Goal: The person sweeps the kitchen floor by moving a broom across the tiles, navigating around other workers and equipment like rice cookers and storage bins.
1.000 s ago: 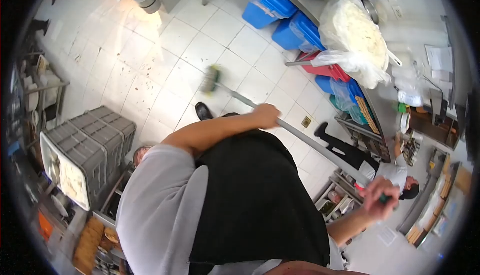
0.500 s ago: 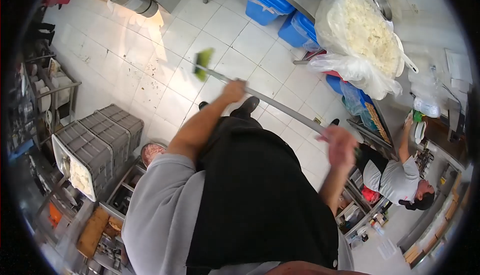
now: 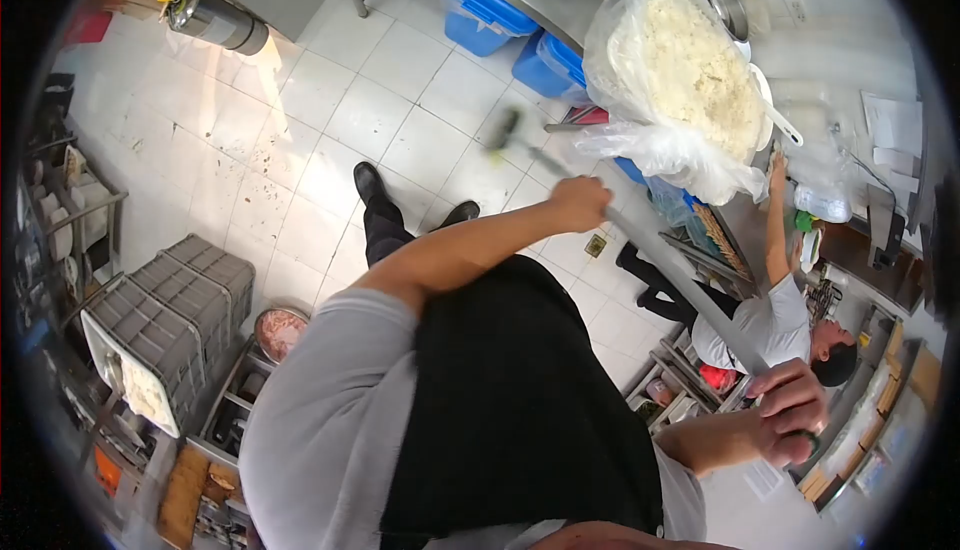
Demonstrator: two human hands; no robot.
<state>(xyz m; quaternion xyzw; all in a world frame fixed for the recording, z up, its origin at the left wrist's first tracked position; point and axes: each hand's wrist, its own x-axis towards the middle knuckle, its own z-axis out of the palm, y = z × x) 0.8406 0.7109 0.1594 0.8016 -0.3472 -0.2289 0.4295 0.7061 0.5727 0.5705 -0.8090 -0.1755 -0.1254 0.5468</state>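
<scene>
A long grey-handled broom (image 3: 690,285) runs slantwise in front of me. Its head (image 3: 502,130), blurred by motion, is over the tiles near the blue bins; some yellow-green shows at its bristles. My left hand (image 3: 581,204) is wrapped round the shaft at its middle, nearer to the head. At the top end of the handle, my right hand (image 3: 790,410) is closed on it, out to my right side. My black shoes (image 3: 370,182) stand on the white tiled floor (image 3: 390,70) to the left of the broom head.
Blue bins (image 3: 485,12) stand under a steel table holding a large plastic bag of white food (image 3: 690,70). A co-worker (image 3: 770,325) reaches over a counter at right. Left are stacked grey crates (image 3: 185,305) and a bowl of pink meat (image 3: 280,332). A metal cylinder (image 3: 215,20) is farther off.
The broom head has swung right across the floor towards the bins. Both hands have moved right with the handle, the right hand also lower in view. The co-worker's arm reaches farther out.
</scene>
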